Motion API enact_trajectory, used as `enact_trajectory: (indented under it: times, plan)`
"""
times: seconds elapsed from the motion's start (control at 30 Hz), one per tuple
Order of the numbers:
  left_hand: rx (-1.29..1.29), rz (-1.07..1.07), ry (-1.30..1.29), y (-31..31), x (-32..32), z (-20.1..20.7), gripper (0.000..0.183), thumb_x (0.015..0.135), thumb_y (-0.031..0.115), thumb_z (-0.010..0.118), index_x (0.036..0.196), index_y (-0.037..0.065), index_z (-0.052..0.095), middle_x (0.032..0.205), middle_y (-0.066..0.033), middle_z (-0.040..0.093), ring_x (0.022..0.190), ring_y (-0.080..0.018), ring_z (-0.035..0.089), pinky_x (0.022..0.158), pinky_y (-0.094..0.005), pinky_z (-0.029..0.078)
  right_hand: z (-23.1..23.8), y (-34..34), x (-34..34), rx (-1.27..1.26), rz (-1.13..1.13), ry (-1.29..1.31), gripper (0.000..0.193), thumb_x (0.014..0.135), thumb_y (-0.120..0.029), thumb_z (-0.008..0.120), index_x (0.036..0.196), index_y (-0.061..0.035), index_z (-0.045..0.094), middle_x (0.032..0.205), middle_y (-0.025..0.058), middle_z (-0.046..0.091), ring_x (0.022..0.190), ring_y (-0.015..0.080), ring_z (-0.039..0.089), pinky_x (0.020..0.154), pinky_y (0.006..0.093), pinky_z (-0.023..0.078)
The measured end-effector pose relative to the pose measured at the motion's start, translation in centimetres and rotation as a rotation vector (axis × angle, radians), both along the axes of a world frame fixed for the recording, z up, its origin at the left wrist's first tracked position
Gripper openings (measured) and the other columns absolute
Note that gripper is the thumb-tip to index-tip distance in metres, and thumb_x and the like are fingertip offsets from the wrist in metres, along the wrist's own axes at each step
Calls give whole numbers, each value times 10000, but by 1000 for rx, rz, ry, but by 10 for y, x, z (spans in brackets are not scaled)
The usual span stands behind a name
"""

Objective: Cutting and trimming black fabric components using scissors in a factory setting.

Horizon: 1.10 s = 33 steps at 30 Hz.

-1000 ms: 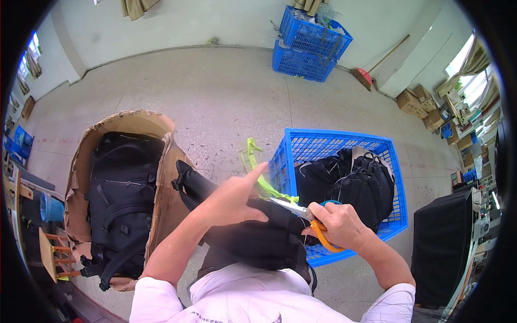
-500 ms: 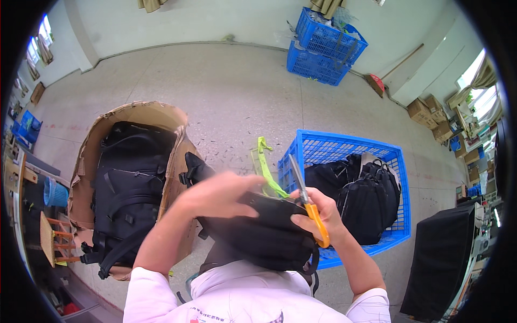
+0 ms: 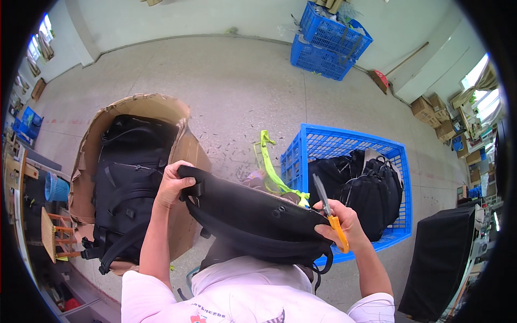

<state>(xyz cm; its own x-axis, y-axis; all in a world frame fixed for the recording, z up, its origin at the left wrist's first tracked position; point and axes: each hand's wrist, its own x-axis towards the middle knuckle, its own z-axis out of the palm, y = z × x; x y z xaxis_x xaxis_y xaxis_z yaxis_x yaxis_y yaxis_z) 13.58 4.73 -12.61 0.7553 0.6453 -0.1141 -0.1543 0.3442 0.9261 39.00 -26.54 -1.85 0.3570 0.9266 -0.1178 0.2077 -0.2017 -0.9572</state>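
A black backpack (image 3: 253,215) lies across my lap, its upper edge stretched out between my hands. My left hand (image 3: 175,184) is closed on its left corner, thumb on top. In my right hand (image 3: 344,216) are scissors (image 3: 340,234) with orange handles, their blades pointing up and away from me. The right thumb and fingers also pinch the bag's right corner. A small buckle or zipper piece shows on the bag's face near the right. Just beyond the bag, a bright yellow-green strip (image 3: 273,175) hangs over something partly hidden.
On the left stands a cardboard box (image 3: 196,153) holding black backpacks (image 3: 134,172). To the right is a blue plastic crate (image 3: 355,134) with more black bags (image 3: 371,196). Dark scraps litter the floor (image 3: 226,124) between them. Stacked blue crates (image 3: 323,56) stand by the far wall.
My left hand has moved from over the bag to its left corner and taken hold there. The bag's upper edge is now spread wider; the right hand with the scissors has shifted slightly right and nearer.
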Motion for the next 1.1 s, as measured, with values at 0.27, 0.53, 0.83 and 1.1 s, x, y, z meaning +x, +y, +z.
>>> enact_trajectory:
  times: [0.27,0.53,0.83,1.1]
  plan:
    - [66,21,-109,-5,2,4,281,639,67,792,856,21,620,778,-10,613,714,-101,574,678,-229,469,37,-2,26,-213,309,-560,819,617,-671,660,1150,-74,491,840,109,490,770,246,527,668,317,464]
    - [46,38,-107,-8,3,4,292,629,76,800,850,25,616,777,-9,608,714,-103,570,676,-225,463,54,11,29,-303,540,-937,689,654,-644,653,1048,-87,553,805,115,528,788,237,522,633,345,443]
    - [42,67,-92,-10,0,3,293,626,91,801,845,29,616,775,-6,608,715,-103,568,683,-226,460,50,21,24,-294,608,-1001,481,763,-546,617,912,-90,569,675,80,537,610,186,532,499,299,426]
    - [22,56,-81,-9,-3,1,292,630,95,799,846,28,615,772,-3,607,718,-102,564,687,-223,453,58,32,16,-269,594,-1038,499,749,-553,632,914,-86,564,659,64,517,598,179,521,470,287,390]
